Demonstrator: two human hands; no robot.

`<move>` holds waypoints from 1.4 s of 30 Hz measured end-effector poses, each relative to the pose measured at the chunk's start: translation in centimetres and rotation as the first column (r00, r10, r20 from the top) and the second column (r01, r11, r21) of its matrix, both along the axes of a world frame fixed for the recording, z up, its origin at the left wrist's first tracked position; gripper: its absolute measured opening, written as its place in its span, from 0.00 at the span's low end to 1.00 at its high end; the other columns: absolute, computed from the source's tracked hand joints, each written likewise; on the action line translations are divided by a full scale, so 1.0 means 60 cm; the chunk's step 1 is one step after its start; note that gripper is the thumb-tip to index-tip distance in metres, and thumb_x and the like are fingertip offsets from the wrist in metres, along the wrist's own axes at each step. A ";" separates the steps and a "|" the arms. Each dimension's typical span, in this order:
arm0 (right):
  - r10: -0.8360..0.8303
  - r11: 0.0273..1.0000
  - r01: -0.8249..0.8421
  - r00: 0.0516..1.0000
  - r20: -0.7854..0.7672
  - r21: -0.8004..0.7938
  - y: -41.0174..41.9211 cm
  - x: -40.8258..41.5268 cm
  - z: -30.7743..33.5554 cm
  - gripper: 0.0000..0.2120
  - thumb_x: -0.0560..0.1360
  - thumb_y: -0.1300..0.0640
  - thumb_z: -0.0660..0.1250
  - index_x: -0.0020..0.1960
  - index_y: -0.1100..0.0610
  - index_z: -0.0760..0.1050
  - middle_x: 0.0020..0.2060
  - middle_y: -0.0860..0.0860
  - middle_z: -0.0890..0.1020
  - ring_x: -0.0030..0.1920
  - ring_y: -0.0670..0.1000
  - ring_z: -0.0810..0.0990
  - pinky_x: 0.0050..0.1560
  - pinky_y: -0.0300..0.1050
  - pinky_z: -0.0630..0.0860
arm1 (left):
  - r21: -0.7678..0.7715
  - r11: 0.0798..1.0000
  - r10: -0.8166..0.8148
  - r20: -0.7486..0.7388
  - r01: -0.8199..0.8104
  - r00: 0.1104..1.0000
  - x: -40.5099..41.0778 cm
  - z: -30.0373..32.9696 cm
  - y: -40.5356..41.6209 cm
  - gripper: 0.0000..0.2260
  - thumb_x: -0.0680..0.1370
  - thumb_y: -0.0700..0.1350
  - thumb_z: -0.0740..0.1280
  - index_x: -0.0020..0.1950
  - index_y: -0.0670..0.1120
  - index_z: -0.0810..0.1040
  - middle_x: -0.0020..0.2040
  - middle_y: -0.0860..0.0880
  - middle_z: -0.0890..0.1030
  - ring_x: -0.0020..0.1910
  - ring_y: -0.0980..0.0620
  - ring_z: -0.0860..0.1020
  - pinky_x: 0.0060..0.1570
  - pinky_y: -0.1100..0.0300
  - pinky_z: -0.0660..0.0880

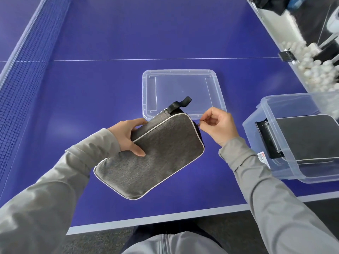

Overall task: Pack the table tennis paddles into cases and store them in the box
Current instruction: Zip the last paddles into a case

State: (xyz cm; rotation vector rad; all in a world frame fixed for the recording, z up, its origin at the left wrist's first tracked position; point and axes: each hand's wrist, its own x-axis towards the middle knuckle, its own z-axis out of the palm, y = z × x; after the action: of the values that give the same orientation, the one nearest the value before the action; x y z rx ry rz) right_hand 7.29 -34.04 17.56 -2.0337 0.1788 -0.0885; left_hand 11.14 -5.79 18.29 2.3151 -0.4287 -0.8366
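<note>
A grey fabric paddle case (156, 160) with white piping and a black strap loop is held tilted above the blue table. My left hand (128, 137) grips its far left edge, thumb on top. My right hand (219, 125) pinches the zipper pull (199, 125) at the case's right corner. No paddle is visible; the inside of the case is hidden. At the right stands a clear plastic box (264, 162) with another grey case (308, 138) lying inside it.
The box's clear lid (146, 92) lies flat on the table just beyond the case. The table net (20, 74) runs along the left. Many white balls (311, 66) lie past the table's right edge. The table's near edge (165, 219) is close to my body.
</note>
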 end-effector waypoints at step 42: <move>-0.101 0.713 0.358 0.903 -0.418 0.603 0.164 -0.106 -0.108 0.26 0.73 0.55 0.69 0.68 0.47 0.63 0.63 0.54 0.73 0.58 0.43 0.76 0.62 0.49 0.73 | -0.554 0.012 0.654 -0.626 -0.833 0.425 -0.041 -0.111 0.044 0.22 0.59 0.41 0.77 0.50 0.52 0.75 0.40 0.50 0.85 0.37 0.48 0.84 0.33 0.56 0.79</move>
State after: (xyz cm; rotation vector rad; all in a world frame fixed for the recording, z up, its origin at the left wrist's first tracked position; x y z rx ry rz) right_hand 0.94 -24.22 11.06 -1.2662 0.6151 0.1744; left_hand 8.66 -3.12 11.65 1.1266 0.4945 -0.1408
